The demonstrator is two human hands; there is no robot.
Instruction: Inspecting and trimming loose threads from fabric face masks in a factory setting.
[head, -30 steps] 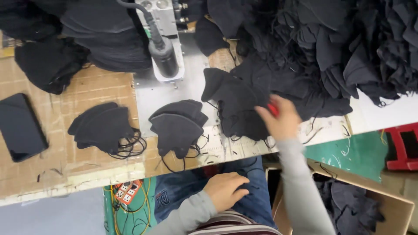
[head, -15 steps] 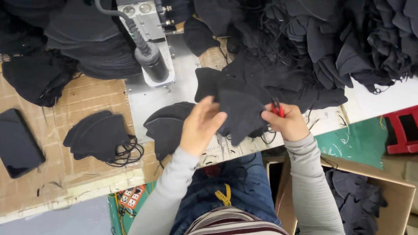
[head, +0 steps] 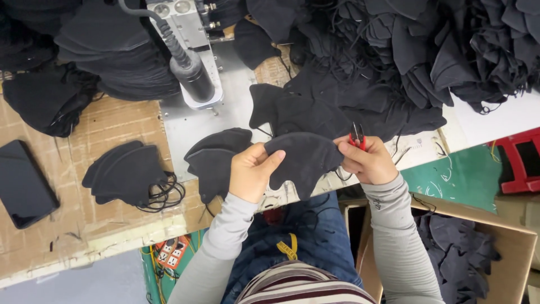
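Note:
Both of my hands hold one black folded face mask (head: 304,160) above the near edge of the bench. My left hand (head: 251,171) pinches its left end. My right hand (head: 367,163) grips its right end and also holds small red-handled snips (head: 356,137), blades pointing up. A short stack of the same black masks (head: 216,160) lies on the metal plate just left of my left hand. Behind the held mask spreads a large heap of black masks with loose ear cords (head: 405,62).
A machine head with a black cylinder and coiled cable (head: 194,76) stands on the metal plate (head: 185,126). Another mask stack with cords (head: 126,174) and a dark phone (head: 22,183) lie on cardboard at left. A cardboard box with black masks (head: 467,253) sits lower right.
My left hand rose from my lap to the bench and took the left end of a mask. My right hand drew that mask from the heap toward me.

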